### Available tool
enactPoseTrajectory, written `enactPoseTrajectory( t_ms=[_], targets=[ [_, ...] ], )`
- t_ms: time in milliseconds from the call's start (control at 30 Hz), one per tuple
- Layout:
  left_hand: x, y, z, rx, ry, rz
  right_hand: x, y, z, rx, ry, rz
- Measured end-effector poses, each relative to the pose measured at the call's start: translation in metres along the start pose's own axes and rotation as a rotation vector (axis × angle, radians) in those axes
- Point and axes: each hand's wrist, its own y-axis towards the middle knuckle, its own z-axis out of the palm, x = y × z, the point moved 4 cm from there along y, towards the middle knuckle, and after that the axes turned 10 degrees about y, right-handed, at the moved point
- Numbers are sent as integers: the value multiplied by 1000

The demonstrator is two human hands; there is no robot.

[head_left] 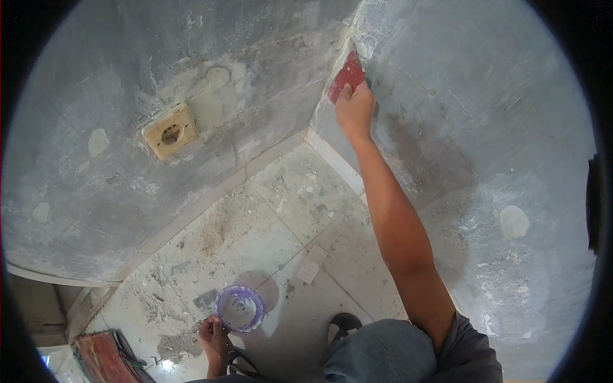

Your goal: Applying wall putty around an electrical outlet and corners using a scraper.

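Observation:
My right hand [356, 110] is closed on a flat red putty spreader [348, 78], its edge against the corner where two grey walls meet. Whitish filler lines that corner [342, 62]. Low on the left, my left hand [214, 337] grips the rim of a purple bowl [225, 301], holding it above the floor. Pale putty [241, 311] lies inside the bowl and is smeared on its rim. Just above the left fingers shows a small grey flat piece [205, 299]; whether the hand holds it too, I cannot tell.
A yellowed socket [170, 132] sits in the left wall [268, 76], near patches of filler. Dust and crumbs litter the tiled floor [268, 236], with a small pale block [311, 264] on it. A worn red-brown object [105, 359] lies at lower left. My sandalled foot [343, 324] stands below.

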Motion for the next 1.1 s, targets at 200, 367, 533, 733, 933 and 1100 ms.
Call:
enactPoseTrajectory(
  t_ms=[200,367,533,733,933,1100],
  targets=[
    [3,-3,2,-4,-2,16,-5,14,10,13,-52,30],
    [-5,-4,-1,14,49,-12,6,-11,19,119,-101,15],
    [-9,-6,-2,-27,63,1,-21,-33,-6,97,474,213],
    [-16,2,-19,-123,35,88,-20,-7,-9,59,355,163],
    [-26,8,-29,-180,21,76,-27,15,-2,34,201,172],
    [-34,8,-29,-163,126,134,-20,-4,-3,139,312,159]
  ],
)
